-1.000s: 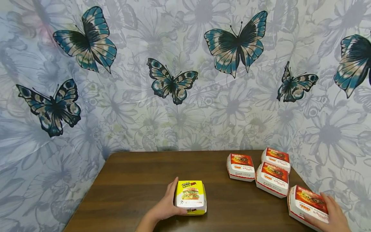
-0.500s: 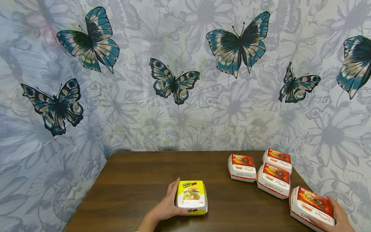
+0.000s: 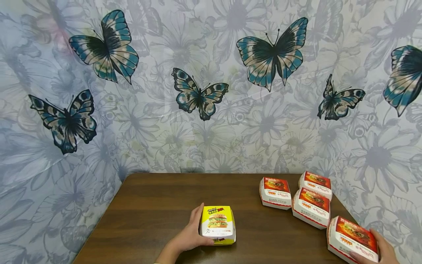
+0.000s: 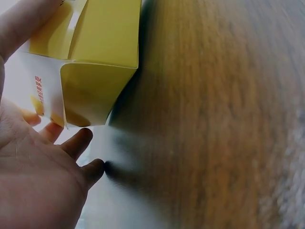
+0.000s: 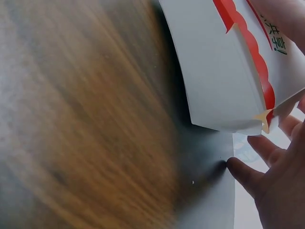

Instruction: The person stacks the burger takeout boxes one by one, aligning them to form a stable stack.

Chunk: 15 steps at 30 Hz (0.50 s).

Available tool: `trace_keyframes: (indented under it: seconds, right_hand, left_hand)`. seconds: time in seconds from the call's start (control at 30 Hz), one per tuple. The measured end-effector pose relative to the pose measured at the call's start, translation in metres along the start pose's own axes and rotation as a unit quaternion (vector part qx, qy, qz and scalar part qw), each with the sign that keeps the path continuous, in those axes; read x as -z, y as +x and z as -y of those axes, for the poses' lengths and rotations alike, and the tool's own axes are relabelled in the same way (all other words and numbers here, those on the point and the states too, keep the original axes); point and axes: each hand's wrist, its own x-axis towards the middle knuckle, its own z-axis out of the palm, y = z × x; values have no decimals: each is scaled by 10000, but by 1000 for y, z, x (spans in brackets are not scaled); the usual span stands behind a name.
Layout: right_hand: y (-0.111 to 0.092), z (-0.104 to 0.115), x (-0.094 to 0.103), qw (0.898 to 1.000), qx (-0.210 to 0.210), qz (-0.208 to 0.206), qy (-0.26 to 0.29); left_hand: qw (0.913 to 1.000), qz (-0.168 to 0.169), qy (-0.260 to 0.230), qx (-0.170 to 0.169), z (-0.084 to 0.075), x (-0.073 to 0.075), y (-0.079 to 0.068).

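My left hand point(image 3: 189, 233) holds a yellow-and-white burger box point(image 3: 217, 223) at the front middle of the table, thumb along its near side and fingers at the left and far side. In the left wrist view, the yellow side of that box fills the top, with the fingertips below it. At the front right corner, my right hand point(image 3: 384, 249) grips a red-and-white burger box point(image 3: 354, 236) from its right side, the thumb on the near edge. The right wrist view shows its white side wall and red scalloped trim, with some fingers point(image 5: 245, 176) spread by the table edge.
Three more red-and-white boxes stand at the back right: one on the left point(image 3: 275, 192), one in front point(image 3: 311, 207) close to the held box, and one behind it point(image 3: 315, 184). The brown wooden table point(image 3: 158, 198) meets a butterfly-patterned wall cloth point(image 3: 211, 146).
My right hand's fingers have slid off the box's top to its right side, and the box has shifted slightly left. My left hand and the yellow box stay put. The head view has shifted a little.
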Motion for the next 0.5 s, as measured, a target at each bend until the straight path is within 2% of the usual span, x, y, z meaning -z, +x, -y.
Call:
trace_keyframes:
  seconds: [0.07, 0.23, 0.33, 0.5]
  right_hand:
    - [-1, -2, -4, 9995, 20, -299, -45]
    - [-9, 1, -4, 9981, -225, -560, -82]
    - [-17, 5, -7, 9959, -274, -865, -63]
    - [-30, 17, -10, 9875, 16, -1573, 103]
  left_hand:
    - [10000, -17, 27, 14, 0, 0, 0]
    - [9999, -59, 77, 38, -1, 0, 1]
    - [9999, -92, 60, 20, 0, -1, 2]
    - [9999, -145, -43, 30, 2, -4, 4]
